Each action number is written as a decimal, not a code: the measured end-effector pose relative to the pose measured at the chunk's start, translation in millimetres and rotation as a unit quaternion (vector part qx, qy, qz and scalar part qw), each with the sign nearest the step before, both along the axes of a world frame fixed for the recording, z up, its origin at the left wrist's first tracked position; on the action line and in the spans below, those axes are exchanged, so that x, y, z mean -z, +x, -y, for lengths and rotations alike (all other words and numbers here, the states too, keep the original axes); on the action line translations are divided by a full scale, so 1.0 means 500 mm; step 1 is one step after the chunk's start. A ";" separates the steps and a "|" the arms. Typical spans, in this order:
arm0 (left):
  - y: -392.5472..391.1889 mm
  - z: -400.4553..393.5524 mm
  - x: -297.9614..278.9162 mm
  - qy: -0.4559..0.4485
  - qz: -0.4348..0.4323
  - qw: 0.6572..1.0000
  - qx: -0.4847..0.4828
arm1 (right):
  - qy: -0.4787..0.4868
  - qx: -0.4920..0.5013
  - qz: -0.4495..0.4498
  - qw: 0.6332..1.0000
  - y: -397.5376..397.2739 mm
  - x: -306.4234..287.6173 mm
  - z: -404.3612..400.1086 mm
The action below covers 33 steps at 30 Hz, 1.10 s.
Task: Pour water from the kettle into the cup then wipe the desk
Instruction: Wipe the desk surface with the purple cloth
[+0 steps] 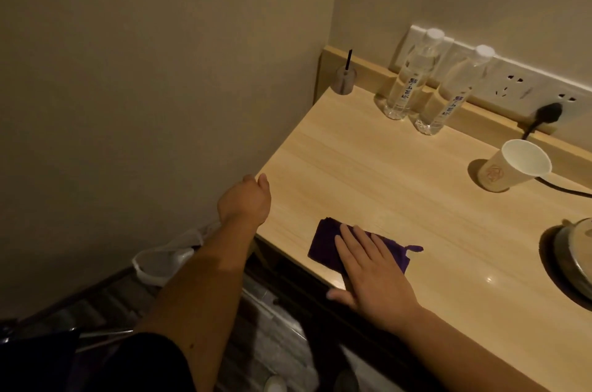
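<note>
My right hand (368, 266) lies flat on the purple cloth (326, 239), fingers (352, 241) spread and pressing it down near the front edge of the tabletop (368, 173), so I judge I am in the wiping part of the job. My left hand (246, 199) rests at the tabletop's left corner, beside the wall, holding nothing; its fingers curl out of sight over the edge, so I cannot tell how they lie. The paper cup (512, 165) stands upright far to the right near the back, its inside too dim to tell whether water is in it. The kettle (573, 255) sits at the right edge of view, only partly seen, and its black cord (560, 188) runs behind the cup toward the plug (544, 114) in the wall socket. Two water bottles (426, 87) stand at the back. The risks I see: a wide sweep rightward could snag the cord or tip the light cup, spilling near the socket; a sweep to the back could knock the bottles; and the cloth sits so close to the front edge that a pull toward me could drag it off.
</note>
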State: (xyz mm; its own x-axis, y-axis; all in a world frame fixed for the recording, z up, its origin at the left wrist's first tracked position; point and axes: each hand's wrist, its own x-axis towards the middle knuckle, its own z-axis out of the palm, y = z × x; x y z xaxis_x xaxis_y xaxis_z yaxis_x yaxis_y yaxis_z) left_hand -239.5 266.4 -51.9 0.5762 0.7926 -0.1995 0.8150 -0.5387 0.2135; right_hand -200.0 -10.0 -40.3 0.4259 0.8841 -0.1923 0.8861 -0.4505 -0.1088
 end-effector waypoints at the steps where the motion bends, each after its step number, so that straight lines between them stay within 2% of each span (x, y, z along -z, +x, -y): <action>1: -0.001 -0.002 0.001 0.007 0.004 1.000 0.002 | -0.005 -0.012 -0.003 1.000 -0.017 0.003 0.014; 5: -0.002 -0.004 0.003 0.014 0.014 1.000 0.006 | 0.074 -0.043 -0.014 0.996 -0.067 0.005 0.054; 7: -0.005 -0.003 0.005 0.016 0.016 1.000 0.004 | 0.118 0.027 -0.128 0.984 -0.074 -0.024 0.049; 8: -0.004 -0.004 0.005 0.015 0.016 1.000 0.001 | 0.155 0.097 -0.213 0.960 -0.065 -0.055 0.039; 9: -0.003 -0.003 0.005 0.014 0.016 1.000 -0.002 | 0.208 0.184 -0.298 0.913 -0.050 -0.085 0.026; 10: -0.002 -0.003 0.004 0.013 0.016 1.000 -0.006 | 0.236 0.278 -0.383 0.849 -0.024 -0.110 0.011; 12: -0.001 -0.002 0.001 0.013 0.015 1.000 -0.014 | 0.263 0.415 -0.572 0.657 0.049 -0.150 -0.022; 13: -0.002 -0.002 0.001 0.017 0.016 1.000 -0.015 | 0.276 0.450 -0.616 0.584 0.095 -0.165 -0.042; 14: -0.003 0.000 0.000 0.022 0.019 0.999 -0.015 | 0.291 0.464 -0.625 0.556 0.140 -0.184 -0.069; 15: -0.005 0.000 0.001 0.029 0.021 0.999 -0.014 | 0.307 0.468 -0.610 0.561 0.183 -0.198 -0.099; 17: -0.005 0.000 0.004 0.037 0.022 0.999 -0.012 | 0.331 0.461 -0.548 0.615 0.266 -0.206 -0.169; 19: -0.001 -0.004 0.008 0.030 0.015 0.999 -0.016 | 0.348 0.440 -0.435 0.705 0.343 -0.185 -0.243; 20: 0.002 -0.005 0.010 0.021 0.010 1.000 -0.020 | 0.341 0.410 -0.357 0.767 0.377 -0.169 -0.278; 22: 0.010 -0.008 0.010 0.007 -0.007 0.999 -0.031 | 0.302 0.309 -0.213 0.876 0.428 -0.126 -0.341; 25: 0.009 -0.010 0.017 0.016 -0.018 0.999 -0.034 | 0.178 0.122 -0.110 0.970 0.465 -0.033 -0.404; 27: 0.003 -0.008 0.026 0.037 0.002 0.999 -0.029 | 0.100 0.035 -0.024 0.994 0.473 0.020 -0.421; 29: -0.002 -0.007 0.030 0.052 0.017 0.998 -0.019 | 0.079 0.007 0.024 0.997 0.471 0.040 -0.422; 33: 0.006 -0.010 0.022 0.018 -0.005 1.000 -0.019 | 0.085 -0.037 0.014 0.996 0.396 0.032 -0.375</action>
